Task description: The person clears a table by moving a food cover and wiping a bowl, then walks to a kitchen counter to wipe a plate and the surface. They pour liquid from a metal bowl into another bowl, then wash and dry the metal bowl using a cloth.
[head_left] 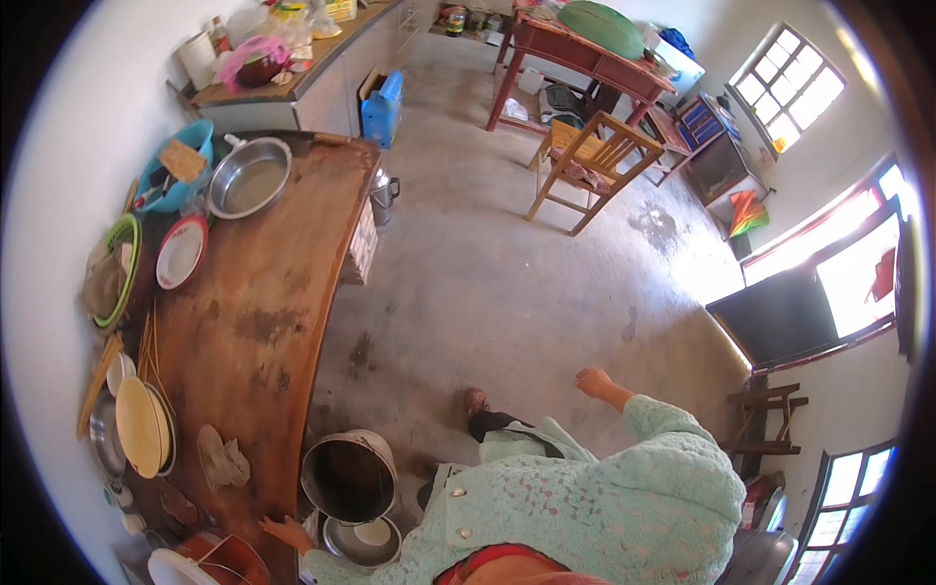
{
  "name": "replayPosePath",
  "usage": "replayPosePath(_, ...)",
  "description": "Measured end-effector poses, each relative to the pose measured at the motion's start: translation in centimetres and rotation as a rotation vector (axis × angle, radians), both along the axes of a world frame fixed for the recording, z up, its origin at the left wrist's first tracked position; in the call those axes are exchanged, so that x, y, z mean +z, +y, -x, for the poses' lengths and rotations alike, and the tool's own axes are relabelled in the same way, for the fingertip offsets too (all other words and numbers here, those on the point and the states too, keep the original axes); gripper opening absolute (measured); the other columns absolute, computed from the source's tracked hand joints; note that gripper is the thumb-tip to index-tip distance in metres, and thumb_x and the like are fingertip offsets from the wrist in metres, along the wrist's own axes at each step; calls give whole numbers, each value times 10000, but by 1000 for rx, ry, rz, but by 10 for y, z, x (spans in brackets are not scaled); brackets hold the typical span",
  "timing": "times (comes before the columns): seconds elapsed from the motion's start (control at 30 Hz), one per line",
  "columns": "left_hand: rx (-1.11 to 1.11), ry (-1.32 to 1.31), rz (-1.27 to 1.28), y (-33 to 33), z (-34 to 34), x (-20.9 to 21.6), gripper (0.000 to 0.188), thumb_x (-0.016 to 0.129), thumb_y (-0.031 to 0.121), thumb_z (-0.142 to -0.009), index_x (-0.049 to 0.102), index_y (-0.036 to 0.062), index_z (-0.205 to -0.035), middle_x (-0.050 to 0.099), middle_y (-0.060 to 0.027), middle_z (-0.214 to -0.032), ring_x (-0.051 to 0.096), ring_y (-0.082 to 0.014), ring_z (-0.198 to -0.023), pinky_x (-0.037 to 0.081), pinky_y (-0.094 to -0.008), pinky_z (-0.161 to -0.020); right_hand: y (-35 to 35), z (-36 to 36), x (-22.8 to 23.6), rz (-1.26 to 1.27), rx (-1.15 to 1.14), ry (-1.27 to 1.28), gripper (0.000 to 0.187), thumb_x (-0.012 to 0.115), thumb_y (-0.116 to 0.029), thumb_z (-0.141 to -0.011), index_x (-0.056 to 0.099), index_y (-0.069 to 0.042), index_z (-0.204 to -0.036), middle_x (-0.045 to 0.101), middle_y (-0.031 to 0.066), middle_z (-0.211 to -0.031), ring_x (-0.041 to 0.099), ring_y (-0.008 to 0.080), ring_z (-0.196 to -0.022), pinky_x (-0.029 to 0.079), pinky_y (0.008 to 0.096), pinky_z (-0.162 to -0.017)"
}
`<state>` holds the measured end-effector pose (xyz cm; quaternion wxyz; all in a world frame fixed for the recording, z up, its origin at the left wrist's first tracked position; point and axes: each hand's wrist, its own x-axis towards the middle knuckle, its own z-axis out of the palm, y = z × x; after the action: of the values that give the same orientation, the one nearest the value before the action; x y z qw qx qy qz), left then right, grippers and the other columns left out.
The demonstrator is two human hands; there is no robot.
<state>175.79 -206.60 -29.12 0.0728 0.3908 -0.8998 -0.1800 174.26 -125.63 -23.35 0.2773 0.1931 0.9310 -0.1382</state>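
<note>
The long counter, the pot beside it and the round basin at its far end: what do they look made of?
The counter looks like reddish-brown wood, worn matt, with dark stains. The pot, near the left hand, seems to be metal, grey rim, dark inside. The basin looks like shiny steel or aluminium, with bright reflections on its rim.

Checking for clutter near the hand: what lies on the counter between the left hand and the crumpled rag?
Head view: only bare brown wood separates the left hand from the crumpled rag on the wooden counter.
</note>
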Motion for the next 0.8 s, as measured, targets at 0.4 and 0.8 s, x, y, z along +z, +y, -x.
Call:
replayPosePath(0.4, -173, 89, 129, 154, 64, 23, 507, 543, 39, -738, 356, -90, -1190, 271, -327, -1313, 249, -446, -1247, 207, -460, -1053, 51, -43, -10, 189, -458, -16, 312, 500, -290, -844, 628, -99, -1053, 626, 141, -1030, 577, 306, -994, 457, 375, -863)
replayPosePath(0.8, -531, -33, -120, 265, 177, 68, 385, 541, -8, -737, 441, -48, -1107, 343, -265, -1311, 323, -402, -1231, 263, -428, -1027, 84, 57, -27, 408, -524, 156, 325, 515, -293, -831, 617, -87, -1061, 642, 140, -956, 609, 279, -885, 484, 369, -795)
